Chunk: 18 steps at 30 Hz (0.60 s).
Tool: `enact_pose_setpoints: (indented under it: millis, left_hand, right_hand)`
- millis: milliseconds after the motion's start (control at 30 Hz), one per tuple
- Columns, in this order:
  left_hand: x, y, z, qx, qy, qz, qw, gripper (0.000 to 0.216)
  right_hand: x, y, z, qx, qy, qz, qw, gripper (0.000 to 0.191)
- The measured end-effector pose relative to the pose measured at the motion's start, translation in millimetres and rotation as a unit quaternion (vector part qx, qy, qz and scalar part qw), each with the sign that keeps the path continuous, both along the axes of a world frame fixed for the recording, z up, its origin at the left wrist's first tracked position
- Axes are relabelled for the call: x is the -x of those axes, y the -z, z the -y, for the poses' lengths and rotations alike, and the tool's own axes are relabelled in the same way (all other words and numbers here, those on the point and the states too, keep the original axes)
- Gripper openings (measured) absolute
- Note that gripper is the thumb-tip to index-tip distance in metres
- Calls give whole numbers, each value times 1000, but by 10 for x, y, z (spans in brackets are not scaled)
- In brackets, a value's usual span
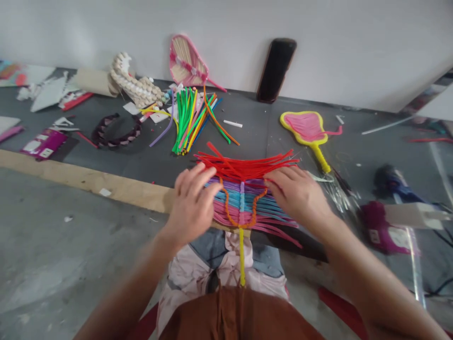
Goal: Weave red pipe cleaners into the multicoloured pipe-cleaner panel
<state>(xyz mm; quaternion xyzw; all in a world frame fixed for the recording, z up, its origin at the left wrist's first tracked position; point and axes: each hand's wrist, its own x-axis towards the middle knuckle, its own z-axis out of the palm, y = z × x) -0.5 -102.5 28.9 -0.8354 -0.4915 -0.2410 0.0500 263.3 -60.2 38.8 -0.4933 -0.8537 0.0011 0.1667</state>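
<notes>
Across the table's near edge lies a fan-shaped piece made of pipe cleaners. Its orange twisted outline [226, 204] curves in a U, and a yellow handle [242, 257] points down towards my lap. Rows of purple, blue and pink pipe cleaners [269, 203] cross a central stem [242, 197]. A bunch of red pipe cleaners [244, 167] lies at the top. My left hand [191, 200] grips the left side near the outline's upper end, with bent fingers. On the other side my right hand [297, 193] pinches near the right end. What sits under the fingertips is partly hidden.
Loose green and yellow pipe cleaners [186, 118] lie beyond the work. A phone [276, 71] and a pink fan [187, 61] lean on the wall. To the right are a yellow-edged pink fan [307, 126] and a glue gun [392, 182]; a braided headband [116, 134] is left.
</notes>
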Motion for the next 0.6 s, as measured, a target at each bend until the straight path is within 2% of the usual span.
enact_pose_setpoints:
  millis: [67,133,200,300,400,467,533,600]
  left_hand:
    - [-23,-2,109,66,94,-59,992,48]
    - [-64,3,135,129,154,-111,973,62]
    - [-128,21,81,161,184,-143,959,77]
    - [-242,65,-68,178,219,-180,942,91]
    - [-309,82,-190,188,234,-209,931,83]
    - [-311,29,-252,192,239,-216,927,75]
    - [-298,-103,-326,203,252,-201,925,71]
    - [-302,-313,-434,228,265,-161,923,64]
  right_hand:
    - [-132,-136,87,-5,5,-40,999,28]
    - [-253,-241,204,-16,7,-77,997,26]
    - [-339,-285,337,-35,7,-107,994,21]
    - [-402,-248,523,-48,5,-139,989,16]
    - [-433,-181,662,-25,12,-170,985,14]
    - [-470,-162,731,-13,21,-199,980,13]
    - [-529,-167,792,-13,32,-231,972,13]
    - [-602,-181,852,-18,43,-260,964,13]
